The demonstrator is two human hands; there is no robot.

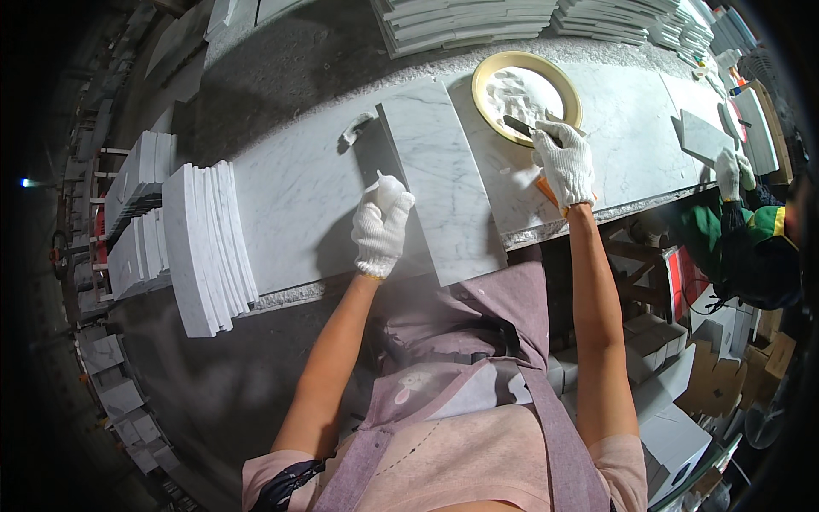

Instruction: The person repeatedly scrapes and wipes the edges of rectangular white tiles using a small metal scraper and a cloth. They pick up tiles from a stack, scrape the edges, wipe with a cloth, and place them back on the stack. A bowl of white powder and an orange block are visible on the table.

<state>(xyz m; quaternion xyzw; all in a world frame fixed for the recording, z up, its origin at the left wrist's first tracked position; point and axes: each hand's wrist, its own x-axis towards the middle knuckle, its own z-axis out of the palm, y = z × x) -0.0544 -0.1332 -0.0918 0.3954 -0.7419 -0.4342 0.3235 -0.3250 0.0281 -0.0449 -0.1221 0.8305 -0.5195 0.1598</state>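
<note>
My left hand (381, 229), in a white knit glove, is closed around a small white bottle (391, 187) with a thin pointed tip. It is held beside the left long edge of a grey-veined marble slab (445, 179), which lies across the bench top. My right hand (564, 162), gloved the same way, grips a spatula (518, 126) whose dark blade reaches over the near rim of a yellow bowl (577, 92). White paste or powder (522, 92) fills much of the bowl. An orange object (546, 187) lies partly hidden by my right hand.
A crumpled whitish scrap (355, 130) lies left of the slab. Stacked marble tiles (205, 247) stand at the bench's left end; more stacks (465, 26) rise at the back. At far right, a co-worker's gloved hands (730, 171) are near another tile (705, 136).
</note>
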